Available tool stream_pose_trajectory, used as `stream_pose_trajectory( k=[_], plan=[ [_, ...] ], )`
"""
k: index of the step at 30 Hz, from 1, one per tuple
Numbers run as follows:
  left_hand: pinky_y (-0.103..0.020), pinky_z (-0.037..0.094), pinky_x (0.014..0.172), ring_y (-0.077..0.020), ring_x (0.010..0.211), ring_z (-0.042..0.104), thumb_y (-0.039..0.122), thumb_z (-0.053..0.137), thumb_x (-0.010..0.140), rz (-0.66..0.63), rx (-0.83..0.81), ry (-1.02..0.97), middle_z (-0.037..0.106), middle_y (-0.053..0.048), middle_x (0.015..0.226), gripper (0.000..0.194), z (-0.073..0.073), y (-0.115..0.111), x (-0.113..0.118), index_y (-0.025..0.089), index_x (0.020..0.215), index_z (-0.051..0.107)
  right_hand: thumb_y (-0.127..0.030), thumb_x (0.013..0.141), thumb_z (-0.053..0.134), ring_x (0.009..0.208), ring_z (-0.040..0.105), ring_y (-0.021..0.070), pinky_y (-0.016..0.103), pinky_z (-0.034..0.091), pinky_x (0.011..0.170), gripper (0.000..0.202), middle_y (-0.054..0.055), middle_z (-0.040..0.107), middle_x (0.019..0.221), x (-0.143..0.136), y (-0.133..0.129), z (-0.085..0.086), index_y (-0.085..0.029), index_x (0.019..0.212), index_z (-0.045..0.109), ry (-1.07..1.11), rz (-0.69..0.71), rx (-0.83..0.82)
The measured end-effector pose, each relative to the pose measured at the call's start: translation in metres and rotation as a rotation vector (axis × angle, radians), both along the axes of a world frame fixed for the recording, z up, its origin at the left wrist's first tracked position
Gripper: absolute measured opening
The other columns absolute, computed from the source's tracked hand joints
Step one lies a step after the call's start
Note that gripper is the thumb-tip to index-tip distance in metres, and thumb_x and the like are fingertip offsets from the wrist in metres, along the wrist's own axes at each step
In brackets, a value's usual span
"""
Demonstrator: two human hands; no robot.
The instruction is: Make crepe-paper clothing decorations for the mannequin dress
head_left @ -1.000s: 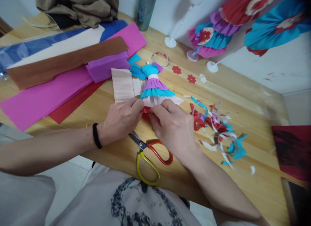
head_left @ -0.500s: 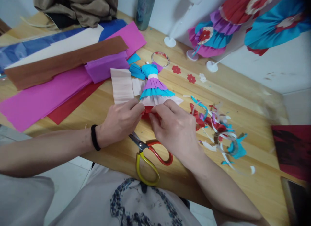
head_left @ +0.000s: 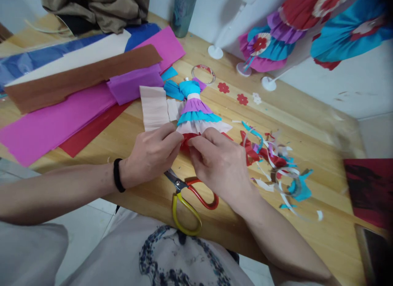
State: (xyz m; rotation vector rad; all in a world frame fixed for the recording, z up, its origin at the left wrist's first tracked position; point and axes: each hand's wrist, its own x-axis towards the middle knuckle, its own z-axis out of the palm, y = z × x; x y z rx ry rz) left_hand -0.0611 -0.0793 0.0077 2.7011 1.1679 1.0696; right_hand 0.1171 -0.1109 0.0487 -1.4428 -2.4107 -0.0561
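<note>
Wood-grained surface (head_left: 307, 126) extends before you, meeting a pale wall at its far side. Folded crepe sheets, among them a brown sheet (head_left: 86, 77), overlap at its left. Your left hand (head_left: 153, 153) and right hand (head_left: 219, 169) are positioned at the near middle. Between them, a layered paper dress (head_left: 196, 103) lies flat: blue bodice, white waistband, then purple, blue and white ruffles. Scissors (head_left: 179, 185) with one red and one yellow handle rest just below your hands, blade tips partly hidden by the left. Paper scraps (head_left: 270, 155) are scattered right of your right hand. Smallest noted: two red paper flowers (head_left: 223, 88) and one white flower (head_left: 256, 98), right of the dress. Fingers of both hands are pinched together on the red paper (head_left: 187, 141) at the dress's lower edge.
</note>
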Motion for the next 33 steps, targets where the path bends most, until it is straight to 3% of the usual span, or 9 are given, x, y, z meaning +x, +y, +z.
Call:
stream_pose_trajectory(
  k=[7,13,21,33],
  plan=[
    [-0.021,0.038,0.05,-0.0095,0.058,0.057,0.013,0.052,0.093,-0.003,0.035,-0.031,0.063,-0.001,0.071,0.021,0.0035,-0.0009,0.0005,0.016,0.076,0.064,-0.013,0.091,0.048,0.065,0.05,0.0141,0.026,0.034,0.055,0.022,0.004,0.054,0.075,0.0017,0.0006,0.0006,-0.016,0.079,0.067,0.01,0.017,-0.007],
    [-0.02,0.038,0.051,-0.009,0.058,0.056,0.014,0.051,0.094,0.004,0.015,-0.027,0.063,0.0,0.071,0.022,0.0049,-0.0006,0.0002,0.016,0.076,0.064,-0.014,0.092,0.051,0.071,0.056,0.0157,0.026,0.034,0.056,0.017,0.004,0.059,0.08,0.0021,0.0,-0.001,-0.018,0.092,0.068,0.015,-0.003,-0.005],
    [-0.02,0.039,0.051,-0.0088,0.059,0.058,0.016,0.051,0.094,-0.003,-0.024,-0.034,0.064,-0.001,0.073,0.021,0.0047,-0.0014,-0.0007,0.016,0.077,0.064,-0.012,0.093,0.052,0.062,0.045,0.0118,0.026,0.027,0.053,0.023,0.002,0.054,0.071,0.0014,0.0023,-0.0048,-0.016,0.078,0.069,0.011,0.002,0.087],
    [-0.021,0.04,0.051,-0.0097,0.06,0.059,0.015,0.051,0.095,-0.018,-0.041,-0.045,0.065,-0.001,0.074,0.022,0.0038,-0.0013,-0.0002,0.015,0.077,0.064,-0.01,0.092,0.047,0.062,0.049,0.0122,0.025,0.031,0.052,0.028,0.003,0.057,0.071,0.0022,0.0036,-0.0045,-0.016,0.079,0.071,0.044,0.02,0.104]
  ],
)
